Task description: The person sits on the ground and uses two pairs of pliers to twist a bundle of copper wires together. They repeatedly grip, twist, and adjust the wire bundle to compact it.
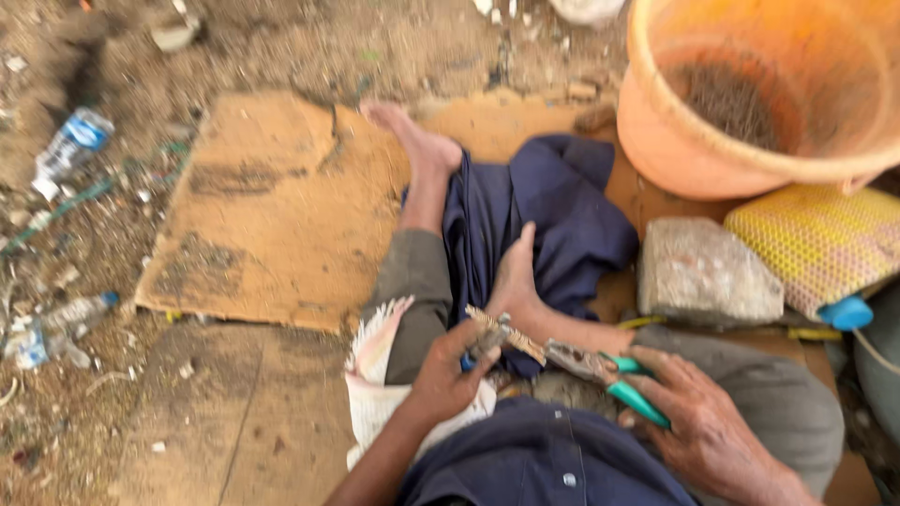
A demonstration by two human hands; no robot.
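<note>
The right hand [701,426] was closed around the green handles of the pliers [600,367]. The pliers' jaws met a small, blurred piece, possibly a scrap of wire [502,334], which the left hand [448,375] pinched between fingers and thumb above the person's crossed legs. A grey stone block [708,272] lay just beside the right knee, below an orange basin [675,141].
</note>
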